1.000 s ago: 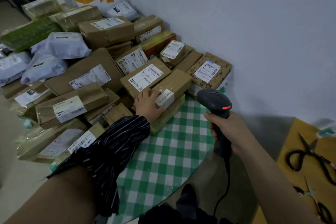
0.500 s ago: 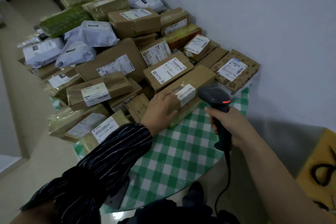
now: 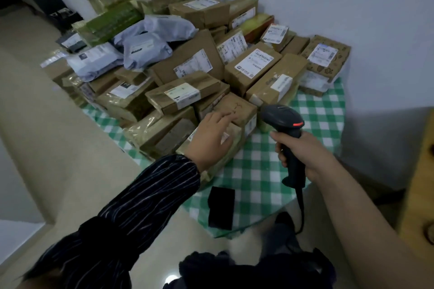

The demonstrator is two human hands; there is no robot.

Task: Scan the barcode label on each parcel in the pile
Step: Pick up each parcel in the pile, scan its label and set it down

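Head view: your left hand (image 3: pixel 212 135), fingers straight, touches a brown parcel (image 3: pixel 240 104) in the pile (image 3: pixel 187 63); your right hand (image 3: pixel 307 152) grips the scanner (image 3: pixel 281 117).

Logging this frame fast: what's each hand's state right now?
Left hand: open, straight fingers over a brown parcel, gripping nothing.
Right hand: closed round the handle of the scanner.

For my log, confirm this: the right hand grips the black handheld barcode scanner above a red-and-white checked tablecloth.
Not quite: in the head view the checked tablecloth is green and white. The right hand does grip the black handheld barcode scanner above it.
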